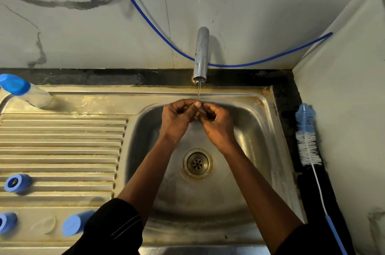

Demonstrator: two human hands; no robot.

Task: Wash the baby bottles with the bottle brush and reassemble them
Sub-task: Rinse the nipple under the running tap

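While water runs in a thin stream from the tap, we hold both hands together under it at the centre of the frame, over the sink. Our left hand and right hand have fingers curled, fingertips meeting and pinching a small clear piece; what it is we cannot tell. The drain lies below our wrists. At the right edge the brush lies on the dark counter beside the sink, bristles toward the wall. On the drainboard at left, a capped bottle lies in the upper corner, a blue ring sits lower down, and a second bottle lies at lower left by our sleeve.
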